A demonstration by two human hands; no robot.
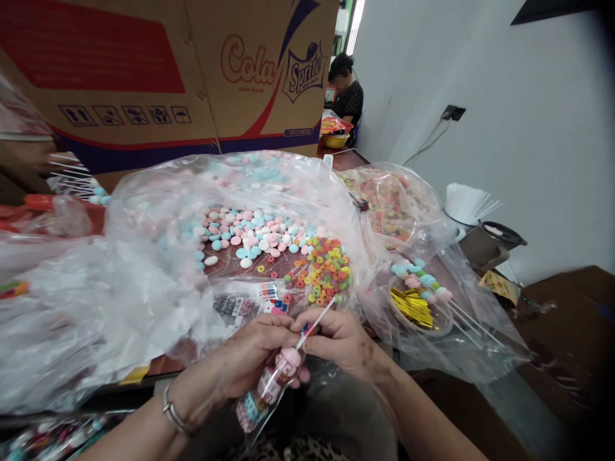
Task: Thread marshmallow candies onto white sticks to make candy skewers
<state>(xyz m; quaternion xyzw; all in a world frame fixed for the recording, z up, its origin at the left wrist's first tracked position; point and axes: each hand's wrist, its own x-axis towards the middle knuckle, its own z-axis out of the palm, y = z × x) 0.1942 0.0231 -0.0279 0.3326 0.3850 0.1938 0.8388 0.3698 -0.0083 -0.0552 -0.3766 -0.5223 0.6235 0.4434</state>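
Observation:
A marshmallow candy stick (269, 387) in a clear wrapper is held low in front of me, tilted, its white stick (321, 320) pointing up and right. My left hand (257, 346) is closed around the wrapped candy. My right hand (339, 339) pinches near the wrapper's mouth beside the stick, with a small colourful piece (310, 329) between the fingertips; its kind is unclear. Just beyond the hands lie printed labels (235, 307) and small ring candies (321, 269). Pink, blue and white round candies (259, 234) spill from a large clear plastic bag (158, 186).
A big cardboard box (202, 70) stands at the back. To the right are a tub of gold ties (413, 307), finished candy sticks (423, 282), a bag of ring candies (389, 192) and a grey jug (490, 243). A person (348, 93) sits farther back.

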